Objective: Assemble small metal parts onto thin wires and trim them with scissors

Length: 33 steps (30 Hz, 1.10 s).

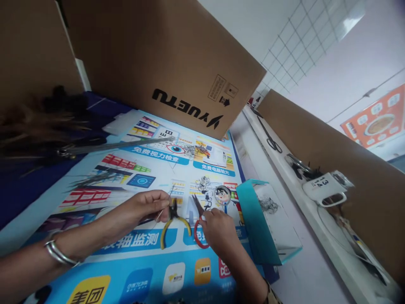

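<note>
My left hand point(147, 207), with silver bangles on the wrist, pinches a thin wire-like strand point(171, 191) between thumb and fingers. The strand sticks out above and below the fingertips. Pliers with yellow handles point(186, 225) lie on the printed sheet just right of that hand, jaws pointing away. My right hand point(220, 230) is closed on red-handled scissors point(198, 206), whose blades point away and to the left, slightly parted. Past the scissors are small piles of thin metal bits point(203, 183) and a round clear dish point(222, 195).
A teal open box point(257, 219) with a wire tangle stands on the right. Long metal tweezers point(126, 143) and a dark feathery bundle point(34, 122) lie left. A big cardboard box point(177, 63) walls the back. A white mug point(321, 188) and black scissors point(272, 141) rest on the ledge.
</note>
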### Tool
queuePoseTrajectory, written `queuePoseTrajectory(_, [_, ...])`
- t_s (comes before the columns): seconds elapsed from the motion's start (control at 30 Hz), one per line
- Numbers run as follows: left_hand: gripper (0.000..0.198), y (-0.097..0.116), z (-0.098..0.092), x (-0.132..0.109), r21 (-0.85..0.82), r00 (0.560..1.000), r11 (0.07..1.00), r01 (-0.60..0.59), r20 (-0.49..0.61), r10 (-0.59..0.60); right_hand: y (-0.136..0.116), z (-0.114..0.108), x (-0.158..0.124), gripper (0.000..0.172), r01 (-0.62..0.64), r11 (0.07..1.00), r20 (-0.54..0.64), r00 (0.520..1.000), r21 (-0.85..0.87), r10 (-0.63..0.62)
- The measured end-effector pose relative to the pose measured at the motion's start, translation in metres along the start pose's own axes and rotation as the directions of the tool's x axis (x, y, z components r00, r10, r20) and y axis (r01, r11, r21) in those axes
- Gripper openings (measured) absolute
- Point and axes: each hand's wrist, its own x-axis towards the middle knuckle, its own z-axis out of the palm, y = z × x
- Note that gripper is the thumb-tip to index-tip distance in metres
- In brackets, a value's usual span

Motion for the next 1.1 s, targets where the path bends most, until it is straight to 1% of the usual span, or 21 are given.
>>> queuePoseTrajectory(0.07, [0.026,0.001,0.001,-0.001,-0.011,1.000,1.000,-0.007,0.015,0.007,-0.009,-0.011,0.004,0.023,0.086,0.984,-0.032,0.996,0.153,-0.082])
queuePoseTrajectory(0.1, [0.027,0.001,0.001,-0.002,-0.006,1.000,1.000,-0.019,0.022,0.019,-0.015,-0.015,0.007,0.022,0.147,0.957,-0.069,0.989,0.249,-0.134])
queuePoseTrajectory(0.17, [0.028,0.001,0.000,-0.001,0.027,0.998,0.998,-0.057,0.029,0.056,-0.028,-0.019,0.019,0.018,0.254,0.866,-0.166,0.966,0.430,-0.201])
queuePoseTrajectory(0.2, [0.028,0.000,-0.001,-0.001,0.050,0.996,0.996,-0.080,0.031,0.079,-0.035,-0.018,0.026,0.015,0.286,0.814,-0.211,0.956,0.505,-0.204])
queuePoseTrajectory(0.27, [0.029,-0.002,-0.004,0.001,0.105,0.992,0.987,-0.124,0.021,0.122,-0.047,-0.014,0.043,0.012,0.307,0.704,-0.279,0.947,0.641,-0.159])
queuePoseTrajectory(0.33, [0.029,-0.004,-0.007,0.003,0.154,0.987,0.975,-0.158,0.007,0.159,-0.058,-0.008,0.058,0.014,0.297,0.557,-0.294,0.951,0.776,-0.096])
queuePoseTrajectory(0.4, [0.030,-0.005,-0.011,0.005,0.188,0.983,0.966,-0.175,-0.016,0.181,-0.064,-0.001,0.071,0.016,0.261,0.437,-0.265,0.963,0.861,-0.054])
queuePoseTrajectory(0.43, [0.030,-0.005,-0.012,0.005,0.200,0.981,0.963,-0.181,-0.028,0.190,-0.066,0.001,0.075,0.016,0.243,0.405,-0.249,0.968,0.882,-0.040])
queuePoseTrajectory(0.53, [0.027,-0.006,-0.017,0.008,0.242,0.975,0.950,-0.196,-0.056,0.215,-0.067,0.005,0.083,0.018,0.213,0.370,-0.218,0.976,0.905,-0.027])
queuePoseTrajectory(0.6, [0.023,-0.008,-0.021,0.010,0.298,0.973,0.934,-0.198,-0.053,0.224,-0.065,0.007,0.086,0.020,0.187,0.314,-0.187,0.982,0.931,-0.032])
queuePoseTrajectory(0.63, [0.022,-0.009,-0.024,0.011,0.336,0.972,0.920,-0.201,-0.046,0.230,-0.065,0.008,0.087,0.021,0.167,0.260,-0.164,0.986,0.951,-0.036])
queuePoseTrajectory(0.7, [0.022,-0.011,-0.031,0.014,0.437,0.967,0.872,-0.218,-0.027,0.255,-0.064,0.012,0.090,0.023,0.112,0.112,-0.108,0.993,0.987,-0.041])
queuePoseTrajectory(0.77, [0.022,-0.013,-0.037,0.017,0.547,0.951,0.798,-0.251,-0.013,0.308,-0.065,0.017,0.094,0.026,0.044,-0.038,-0.046,0.998,0.998,-0.053])
queuePoseTrajectory(0.83, [0.022,-0.013,-0.042,0.020,0.631,0.936,0.728,-0.268,-0.008,0.352,-0.066,0.022,0.097,0.029,0.002,-0.143,-0.010,0.998,0.990,-0.056])
queuePoseTrajectory(0.87, [0.022,-0.013,-0.044,0.021,0.655,0.933,0.707,-0.266,-0.008,0.359,-0.067,0.024,0.099,0.029,0.003,-0.169,-0.012,0.999,0.986,-0.050])
queuePoseTrajectory(0.93, [0.023,-0.013,-0.045,0.022,0.671,0.938,0.699,-0.247,-0.015,0.346,-0.067,0.028,0.101,0.028,0.051,-0.180,-0.054,0.998,0.982,-0.014])
queuePoseTrajectory(1.03, [0.023,-0.012,-0.047,0.022,0.666,0.950,0.717,-0.208,-0.037,0.310,-0.063,0.034,0.105,0.025,0.134,-0.150,-0.127,0.990,0.980,0.054])
queuePoseTrajectory(1.1, [0.023,-0.012,-0.048,0.022,0.667,0.955,0.720,-0.191,-0.045,0.295,-0.059,0.037,0.108,0.025,0.146,-0.124,-0.138,0.988,0.981,0.075])
